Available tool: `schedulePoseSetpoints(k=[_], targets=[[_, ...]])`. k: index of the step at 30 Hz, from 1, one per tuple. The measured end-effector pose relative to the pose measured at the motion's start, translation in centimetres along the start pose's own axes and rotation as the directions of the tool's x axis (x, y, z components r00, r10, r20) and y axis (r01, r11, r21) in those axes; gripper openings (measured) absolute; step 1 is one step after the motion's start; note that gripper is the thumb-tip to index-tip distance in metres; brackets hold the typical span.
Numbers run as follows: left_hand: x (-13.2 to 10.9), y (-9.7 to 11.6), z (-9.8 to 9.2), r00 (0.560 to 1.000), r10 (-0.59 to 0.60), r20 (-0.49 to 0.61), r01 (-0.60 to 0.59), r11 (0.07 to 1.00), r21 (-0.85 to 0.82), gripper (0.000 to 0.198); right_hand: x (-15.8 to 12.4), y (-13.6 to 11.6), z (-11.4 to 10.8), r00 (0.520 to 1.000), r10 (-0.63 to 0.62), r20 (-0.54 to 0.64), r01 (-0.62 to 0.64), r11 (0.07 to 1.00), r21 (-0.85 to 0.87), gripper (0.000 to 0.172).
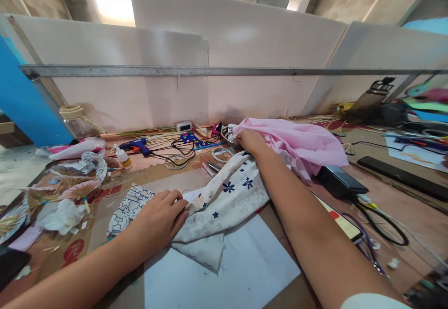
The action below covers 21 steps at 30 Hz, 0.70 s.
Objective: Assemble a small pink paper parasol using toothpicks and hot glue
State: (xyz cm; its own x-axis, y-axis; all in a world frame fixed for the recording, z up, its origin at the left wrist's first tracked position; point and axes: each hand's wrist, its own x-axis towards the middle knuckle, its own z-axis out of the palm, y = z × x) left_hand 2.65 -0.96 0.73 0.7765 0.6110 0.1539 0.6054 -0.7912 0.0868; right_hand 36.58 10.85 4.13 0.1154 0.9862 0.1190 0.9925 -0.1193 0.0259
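My left hand (166, 215) rests low over the paper, its fingers curled together on the near end of a white cloth with dark blue flowers (229, 197). Beside its wrist lies a white piece with a blue line pattern (131, 204). Farther forward, my right hand (251, 143) is closed at the left edge of a bunched pink cloth (294, 143); its fingertips are partly hidden. The floral cloth stretches between both hands and passes under my right wrist. Beneath it are a patterned cloth corner (205, 253) and a white paper sheet (224, 285).
A blue glue gun (136, 146) and a small glue bottle (122, 156) lie at the left, near small fan-like pieces (77, 190). A black power bank (343, 182) and a phone (339, 218) sit by my right arm. A bottle (373, 96) leans behind.
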Motion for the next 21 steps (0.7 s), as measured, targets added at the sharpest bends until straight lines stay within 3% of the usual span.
schedulePoseSetpoints(k=[6,9,11,13,16,19,21], targets=[[0.0,0.1,-0.1,1.000,-0.010,0.005,0.011,0.999,-0.040,0.036,-0.3,-1.9,-3.6,0.969,0.084,-0.230,-0.040,0.981,0.188,0.036],[0.2,-0.7,-0.6,0.997,-0.081,0.004,0.080,0.976,-0.202,0.035,-1.8,-5.8,-5.9,0.963,-0.014,-0.269,0.103,0.942,0.320,0.036],[0.4,-1.7,-1.4,0.975,-0.219,-0.029,0.190,0.900,-0.391,0.039,-4.0,-9.3,-6.6,0.950,-0.192,-0.247,0.302,0.769,0.563,0.032],[0.5,-2.7,-2.7,0.921,-0.364,-0.140,0.220,0.780,-0.586,0.047,-6.8,-12.6,-6.6,0.876,-0.374,-0.305,0.483,0.659,0.576,0.021],[0.3,-3.3,-4.8,0.873,-0.416,-0.255,0.092,0.653,-0.752,0.052,-10.5,-16.1,-5.8,0.732,-0.550,-0.402,0.673,0.676,0.300,0.021],[-0.2,-2.7,-6.3,0.864,-0.366,-0.347,0.043,0.739,-0.672,0.032,-12.3,-17.3,-5.5,0.620,-0.637,-0.458,0.757,0.638,0.139,0.023],[-0.4,-2.2,-7.0,0.856,-0.349,-0.381,0.075,0.814,-0.577,0.027,-12.8,-17.3,-5.9,0.625,-0.631,-0.461,0.758,0.630,0.165,0.021]])
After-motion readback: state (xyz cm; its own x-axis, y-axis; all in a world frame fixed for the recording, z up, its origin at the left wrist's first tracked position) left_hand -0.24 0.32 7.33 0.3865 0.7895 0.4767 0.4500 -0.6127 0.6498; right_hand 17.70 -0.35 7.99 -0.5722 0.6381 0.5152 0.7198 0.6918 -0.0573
